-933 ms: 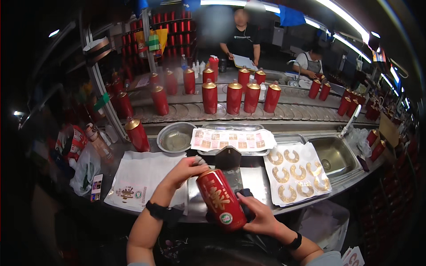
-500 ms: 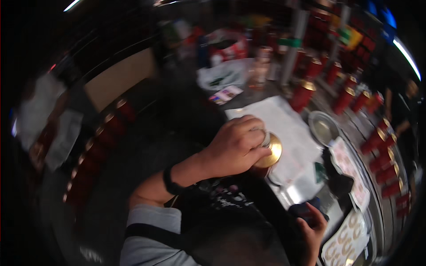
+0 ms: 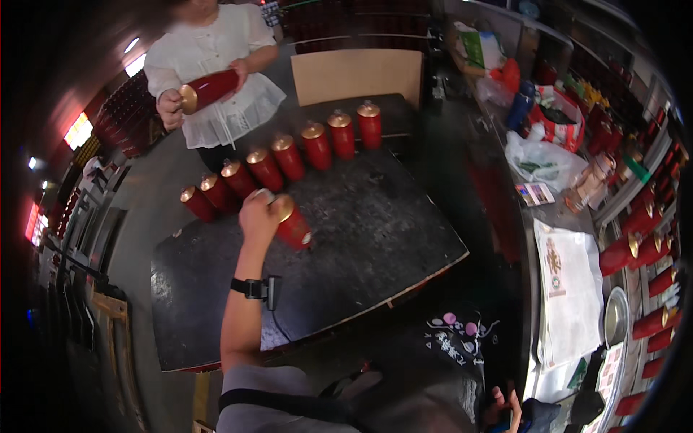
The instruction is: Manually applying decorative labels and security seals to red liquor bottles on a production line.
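Note:
My left hand (image 3: 258, 220), with a dark band on its wrist, grips the gold top of a red canister (image 3: 294, 229). This canister is over the black tabletop (image 3: 346, 260); whether its base touches I cannot tell. Just beyond stands a curved row of similar red canisters with gold tops, among them one canister (image 3: 316, 146) near the middle. At the lower right my right hand (image 3: 509, 410) shows only curled fingers. A dark blue item (image 3: 540, 416) lies right beside them, and what they hold is not clear.
Across the table a person in a white top (image 3: 220, 79) holds another red canister (image 3: 213, 90). A tan board (image 3: 357, 78) stands behind the row. The right-hand bench carries a white printed sheet (image 3: 567, 296), a metal bowl (image 3: 616, 317), plastic bags (image 3: 545, 162) and more red canisters.
The view has swung left toward the black table. My left hand has carried the gold-topped canister from beside the bench sheet to the table, near the row. My right hand stays by the dark blue item.

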Tool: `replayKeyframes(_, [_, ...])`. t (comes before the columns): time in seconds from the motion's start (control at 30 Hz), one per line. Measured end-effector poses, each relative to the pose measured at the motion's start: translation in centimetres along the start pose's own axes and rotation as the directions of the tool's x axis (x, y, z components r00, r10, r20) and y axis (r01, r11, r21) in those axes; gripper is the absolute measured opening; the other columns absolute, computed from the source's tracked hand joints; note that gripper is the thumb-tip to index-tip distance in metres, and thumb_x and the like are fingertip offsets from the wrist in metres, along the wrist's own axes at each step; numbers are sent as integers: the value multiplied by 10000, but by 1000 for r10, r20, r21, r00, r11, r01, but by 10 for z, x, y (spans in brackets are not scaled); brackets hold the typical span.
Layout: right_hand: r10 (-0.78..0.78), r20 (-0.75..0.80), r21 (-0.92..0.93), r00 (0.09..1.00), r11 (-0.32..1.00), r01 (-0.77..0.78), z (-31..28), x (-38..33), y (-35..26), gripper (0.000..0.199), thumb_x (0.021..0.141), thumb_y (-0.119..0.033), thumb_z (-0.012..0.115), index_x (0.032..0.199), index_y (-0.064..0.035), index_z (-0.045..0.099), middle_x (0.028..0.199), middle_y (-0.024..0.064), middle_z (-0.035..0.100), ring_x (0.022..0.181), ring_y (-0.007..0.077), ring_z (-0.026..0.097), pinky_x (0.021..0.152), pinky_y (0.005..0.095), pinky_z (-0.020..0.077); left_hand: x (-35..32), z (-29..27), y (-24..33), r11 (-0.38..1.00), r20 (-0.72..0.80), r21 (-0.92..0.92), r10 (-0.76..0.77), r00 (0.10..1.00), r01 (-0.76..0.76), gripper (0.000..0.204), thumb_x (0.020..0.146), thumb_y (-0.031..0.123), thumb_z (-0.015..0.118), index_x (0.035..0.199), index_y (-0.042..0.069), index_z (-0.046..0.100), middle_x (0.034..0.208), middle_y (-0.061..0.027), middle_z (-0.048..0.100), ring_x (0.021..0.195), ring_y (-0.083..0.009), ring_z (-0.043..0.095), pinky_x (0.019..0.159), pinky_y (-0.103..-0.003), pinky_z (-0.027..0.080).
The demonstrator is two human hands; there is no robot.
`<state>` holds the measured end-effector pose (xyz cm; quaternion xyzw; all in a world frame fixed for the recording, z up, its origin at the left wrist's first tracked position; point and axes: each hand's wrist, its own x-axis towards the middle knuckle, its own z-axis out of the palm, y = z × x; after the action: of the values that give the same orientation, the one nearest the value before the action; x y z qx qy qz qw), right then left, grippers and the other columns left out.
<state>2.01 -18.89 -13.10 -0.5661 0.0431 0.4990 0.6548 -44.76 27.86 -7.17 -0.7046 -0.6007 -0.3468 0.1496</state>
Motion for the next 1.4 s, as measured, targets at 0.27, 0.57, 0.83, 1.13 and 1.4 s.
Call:
replayKeyframes(0.27, [-47, 32, 459, 998, 888, 27, -63, 97, 45, 911, 865, -469, 733, 1536, -131, 218, 1490, 217, 254, 675, 191, 476, 631, 317, 432, -29, -37, -231, 791, -199, 386, -432, 880, 475, 254, 839, 268, 691, 888, 24, 645, 905, -199, 669, 906, -414, 661, 773, -515, 529])
replayKeyframes(0.57, [-126, -15, 454, 992, 883, 119, -70, 113, 27, 681, 909, -388, 684, 1421, -99, 340, 1289, 163, 369, 647, 164, 476, 624, 287, 430, -20, -65, -371, 573, -380, 453, -569, 729, 683, 230, 860, 265, 672, 935, 47, 661, 1002, -205, 680, 929, -421, 670, 790, -523, 539])
replayKeyframes(0.83, [-187, -35, 454, 982, 872, 182, -75, 117, 18, 484, 949, -315, 641, 1319, -70, 448, 1110, 115, 472, 622, 140, 475, 617, 260, 427, -11, -55, -425, 626, -528, 351, -482, 699, 697, 263, 879, 294, 693, 926, 37, 659, 974, -191, 677, 929, -420, 660, 782, -524, 526])
replayKeyframes(1.13, [-239, -59, 496, 969, 836, 237, -90, 124, 18, 288, 993, -234, 592, 1204, -38, 570, 909, 62, 587, 594, 113, 475, 609, 230, 425, 3, -35, -459, 647, -460, 356, -507, 729, 674, 274, 885, 296, 697, 1032, 68, 656, 976, -190, 686, 921, -415, 669, 766, -531, 529])
replayKeyframes(1.4, [-341, 160, 439, 926, 865, 242, -54, 89, 18, 195, 1058, -179, 455, 984, -59, 590, 587, -53, 320, 491, 81, 281, 469, 240, 286, 3, -31, -476, 767, -309, 61, -594, 743, 638, 303, 975, 243, 557, 1181, 61, 685, 1136, -197, 707, 1054, -391, 671, 872, -466, 541])
